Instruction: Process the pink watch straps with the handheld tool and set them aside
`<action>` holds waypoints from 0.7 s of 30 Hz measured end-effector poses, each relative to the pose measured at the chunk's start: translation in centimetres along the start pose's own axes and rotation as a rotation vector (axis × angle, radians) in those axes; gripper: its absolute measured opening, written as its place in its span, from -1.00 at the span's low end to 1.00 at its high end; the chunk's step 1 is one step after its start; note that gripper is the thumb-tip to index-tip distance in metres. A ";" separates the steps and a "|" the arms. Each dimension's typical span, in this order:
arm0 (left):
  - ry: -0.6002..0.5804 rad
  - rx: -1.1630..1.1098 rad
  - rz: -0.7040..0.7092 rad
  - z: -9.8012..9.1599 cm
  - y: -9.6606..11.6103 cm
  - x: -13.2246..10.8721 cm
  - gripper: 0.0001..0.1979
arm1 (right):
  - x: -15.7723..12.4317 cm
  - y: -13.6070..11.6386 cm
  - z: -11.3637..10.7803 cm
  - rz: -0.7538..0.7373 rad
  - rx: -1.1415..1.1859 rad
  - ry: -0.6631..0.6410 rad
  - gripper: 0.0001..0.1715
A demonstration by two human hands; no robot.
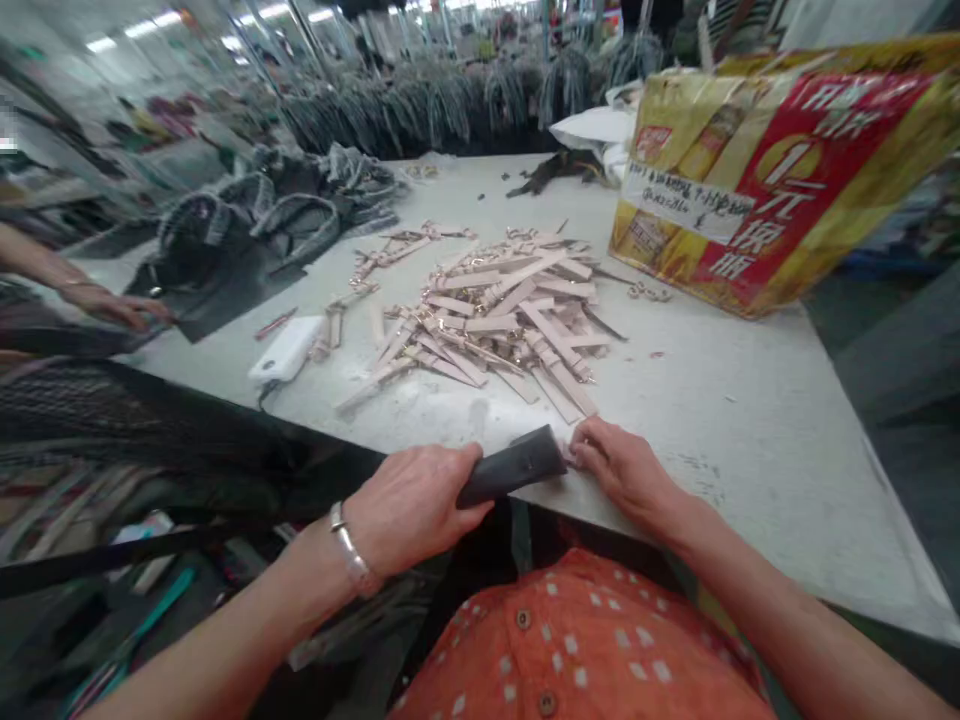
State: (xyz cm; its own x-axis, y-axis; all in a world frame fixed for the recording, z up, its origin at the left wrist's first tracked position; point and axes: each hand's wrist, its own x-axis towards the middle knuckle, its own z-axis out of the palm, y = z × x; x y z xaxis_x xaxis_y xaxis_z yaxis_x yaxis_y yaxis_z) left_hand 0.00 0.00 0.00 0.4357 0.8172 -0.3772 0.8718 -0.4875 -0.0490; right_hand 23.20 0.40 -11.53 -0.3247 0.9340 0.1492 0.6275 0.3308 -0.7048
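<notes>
My left hand, with a metal bracelet at the wrist, is wrapped round a black bar-shaped object whose exact kind I cannot make out. It is tilted, its far end rising over the table's front edge. Right at that end, my right hand is closed in a pinch on a small pale strip, mostly hidden by the fingers. Beyond both hands lies a loose heap of pale pink straps with small gold-coloured metal fittings.
A white box with a cable and a red pen-like item lie left on the pale table. Dark fabric pieces cover the far left, beside another person's hand. A yellow and red carton stands right, near small metal rings.
</notes>
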 end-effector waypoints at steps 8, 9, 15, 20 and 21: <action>-0.001 0.121 0.107 -1.6 1.4 2.4 -0.78 | -0.1 0.3 0.0 -0.030 0.033 0.034 -0.91; -0.009 0.133 0.115 -1.8 1.6 2.6 -0.79 | -0.1 0.3 0.0 -0.028 0.042 0.039 -0.90; -0.023 0.163 0.153 -2.8 2.1 3.7 -0.79 | 0.0 0.1 -0.2 0.005 0.098 0.095 -0.88; 0.006 0.124 0.167 -2.3 2.1 4.4 -0.77 | 0.2 -0.1 -0.4 0.056 0.126 0.177 -0.87; 0.016 0.109 0.168 -2.1 2.1 4.4 -0.77 | 0.2 -0.2 -0.4 0.062 0.126 0.190 -0.87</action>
State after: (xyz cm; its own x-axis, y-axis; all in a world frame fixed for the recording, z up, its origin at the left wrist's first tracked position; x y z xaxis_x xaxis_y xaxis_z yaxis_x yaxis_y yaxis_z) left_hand 4.23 3.26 0.17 0.5775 0.7259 -0.3736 0.7574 -0.6472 -0.0869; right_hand 23.35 0.56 -11.10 -0.1424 0.9645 0.2225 0.5452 0.2640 -0.7957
